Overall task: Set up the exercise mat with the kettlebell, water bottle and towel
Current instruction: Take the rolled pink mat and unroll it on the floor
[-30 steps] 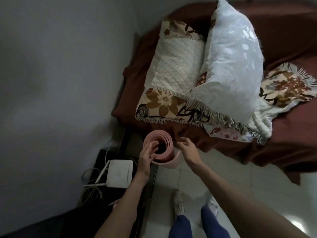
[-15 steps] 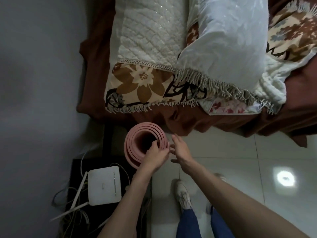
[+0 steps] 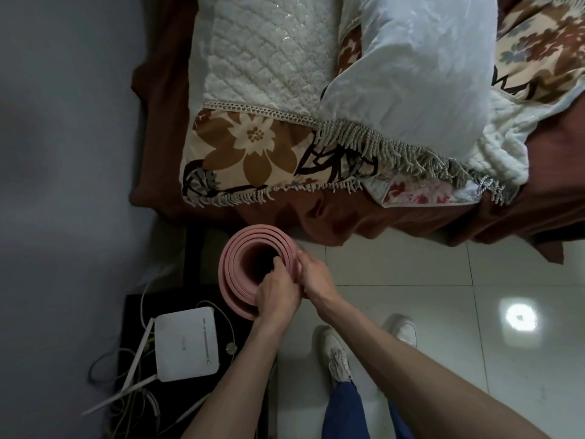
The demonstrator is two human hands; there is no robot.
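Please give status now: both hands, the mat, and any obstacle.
Left hand and right hand both gripping rolled pink mat rim. Mat upright, still rolled. Router and cables close beside.

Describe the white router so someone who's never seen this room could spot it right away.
Start at the bed with the brown cover, then drop to the dark low stand by the wall at its foot. The router lies flat on it beside the rolled pink mat: a white box with thin white antennas and tangled cables.

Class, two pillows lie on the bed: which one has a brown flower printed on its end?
The quilted white pillow on the left, nearest the wall: its near end carries a large brown flower. The smooth pale pillow beside it is plain, overlapping its right edge.
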